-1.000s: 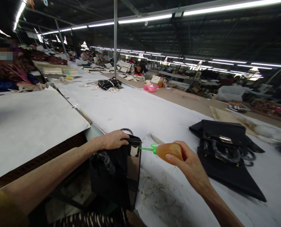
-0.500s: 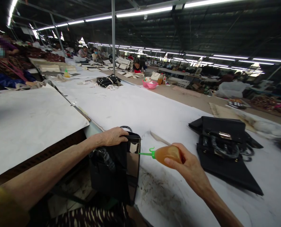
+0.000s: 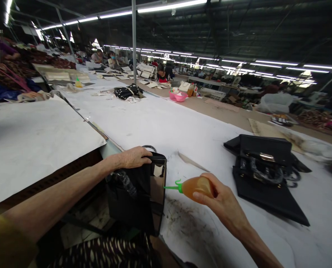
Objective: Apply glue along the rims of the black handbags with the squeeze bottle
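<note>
My left hand (image 3: pixel 136 157) is closed on the top edge of a black handbag (image 3: pixel 129 212), which stands at the near edge of the table. The bag's side is open, showing brown lining board and a pale patch; its handle is wrapped in clear plastic. In my right hand (image 3: pixel 220 197) lies an amber squeeze bottle (image 3: pixel 198 188) with a green nozzle, held sideways. The nozzle tip is at the bag's right side edge; whether it touches I cannot tell. A thin pointed blade-like tool (image 3: pixel 192 160) lies on the table behind the bottle.
Another black handbag (image 3: pixel 266 178) lies flat at the right on the white-covered table (image 3: pixel 166 123). Farther back are a pink basket (image 3: pixel 178 96), a dark dotted bundle (image 3: pixel 128 91) and a metal post (image 3: pixel 134 44). A white sheet (image 3: pixel 37 137) covers the left table. Several people sit in the distance.
The bottle's nozzle tip has moved down slightly along the bag's side edge. My left hand keeps its grip on the bag. The view has shifted a little.
</note>
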